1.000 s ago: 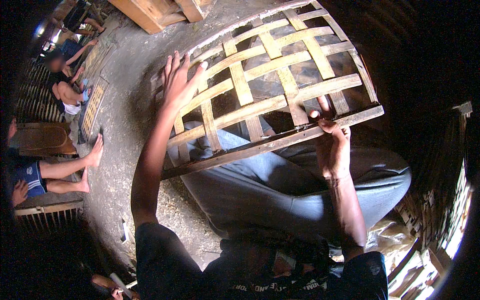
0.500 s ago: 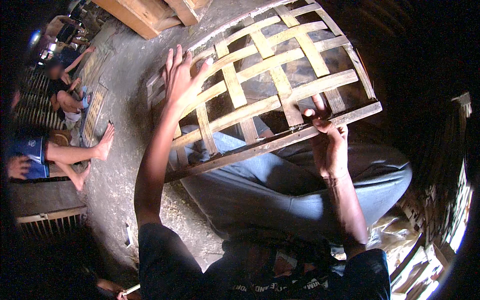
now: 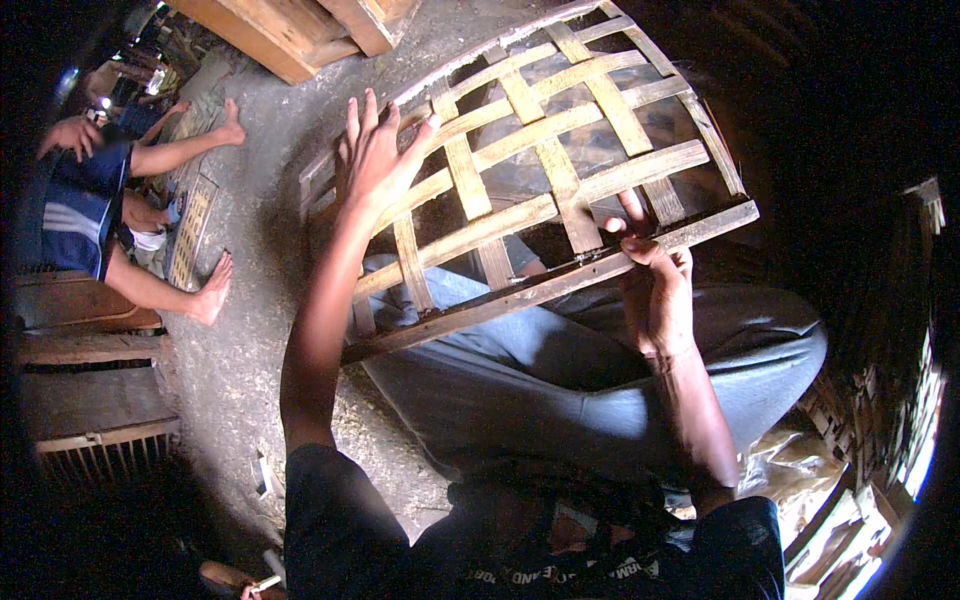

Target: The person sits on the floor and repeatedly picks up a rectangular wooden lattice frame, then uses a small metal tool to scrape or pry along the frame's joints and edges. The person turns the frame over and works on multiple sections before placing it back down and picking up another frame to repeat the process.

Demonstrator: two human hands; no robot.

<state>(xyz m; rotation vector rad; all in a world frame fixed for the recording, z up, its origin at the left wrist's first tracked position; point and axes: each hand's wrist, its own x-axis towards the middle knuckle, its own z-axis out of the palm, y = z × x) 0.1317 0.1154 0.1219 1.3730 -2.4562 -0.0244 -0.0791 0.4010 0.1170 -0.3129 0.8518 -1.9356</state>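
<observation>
Dim workshop floor (image 3: 270,350), woven wooden frame (image 3: 565,190) held over grey trousers (image 3: 480,400)

Nearest: trousers, legs folded, the floor showing past their left edge. Above them, the frame's near rail (image 3: 500,303): dark straight bar, rising to the right.

Right hand (image 3: 662,290): narrow, thumb pinching the rail towards its right end; one finger visible through the gap behind.

Left hand (image 3: 380,165): wide, fingers fanned over the frame's left edge; whether it bears weight, cannot tell.

Frame: one, pale flat strips (image 3: 640,178) crossed over and under. Whether its far edge meets the floor, cannot tell.

Risks, as judged: rail could roll or drop onto the trousers should the right thumb slacken, the left hand being spread rather than closed. Hard pressure on an unsupported strip might crack it or spring its end from the rail. Rough edges could splinter the exposed finger.

Beyond, floor's left edge: slatted crate (image 3: 110,437), another person's bare legs (image 3: 165,285). Floor's top edge: brown wooden stand (image 3: 275,40).
</observation>
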